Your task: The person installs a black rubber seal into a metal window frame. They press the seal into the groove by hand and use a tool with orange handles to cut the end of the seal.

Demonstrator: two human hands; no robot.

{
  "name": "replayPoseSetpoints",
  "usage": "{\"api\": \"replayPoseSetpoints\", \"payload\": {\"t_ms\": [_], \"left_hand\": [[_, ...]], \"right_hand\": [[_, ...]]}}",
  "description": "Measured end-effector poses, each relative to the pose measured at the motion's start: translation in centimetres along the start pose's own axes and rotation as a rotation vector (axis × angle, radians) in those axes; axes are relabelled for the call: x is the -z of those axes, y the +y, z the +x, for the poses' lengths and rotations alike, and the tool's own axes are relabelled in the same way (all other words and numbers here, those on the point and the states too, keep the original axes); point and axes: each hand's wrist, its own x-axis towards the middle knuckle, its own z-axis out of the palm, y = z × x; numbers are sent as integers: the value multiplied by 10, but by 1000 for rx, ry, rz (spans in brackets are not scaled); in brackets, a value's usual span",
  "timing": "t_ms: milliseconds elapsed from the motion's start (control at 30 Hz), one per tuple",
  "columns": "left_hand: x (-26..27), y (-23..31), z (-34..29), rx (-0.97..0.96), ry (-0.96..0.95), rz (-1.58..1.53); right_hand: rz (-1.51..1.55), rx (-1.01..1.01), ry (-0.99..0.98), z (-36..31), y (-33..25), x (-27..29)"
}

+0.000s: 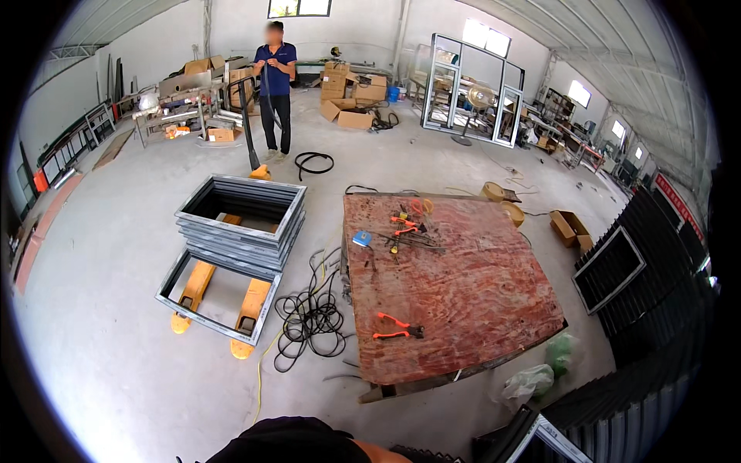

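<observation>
Neither of my hands shows; only dark clothing and a bit of bare arm appear at the lower edge. Ahead of me stands a low table with a worn reddish plywood top [463,278]. Pliers with orange handles [397,328] lie near its front left, jaws pointing right. Farther back on the board are a second pair of orange-handled pliers [407,225], a small blue box [361,238] and several thin dark rods [417,243]. At the lower right, close to my arm, the corner of a grey window frame [552,436] comes into view.
Left of the table, stacked grey frames [243,224] rest on a yellow pallet jack [248,309]. Tangled black rubber strip [309,324] covers the floor between. Dark profiles [656,309] and plastic bags [529,383] lie at right. Behind the stack a person [276,81] holds a dark strip.
</observation>
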Motion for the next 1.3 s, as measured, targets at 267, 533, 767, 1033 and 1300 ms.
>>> {"api": "replayPoseSetpoints", "payload": {"t_ms": [267,533,767,1033,1300], "left_hand": [[9,-13,-1,-106,1,-27],[-4,0,-34,122,35,-203],[-11,-10,-28,232,-15,-475],[-10,-1,-29,249,10,-443],[-15,-16,-41,199,-64,-610]], "right_hand": [[-14,-85,-22,5,19,-13],[215,-88,90,4,53,-60],[410,-135,149,-17,58,-38],[891,-532,-310,-185,80,29],[430,-432,-366,-285,161,100]]}}
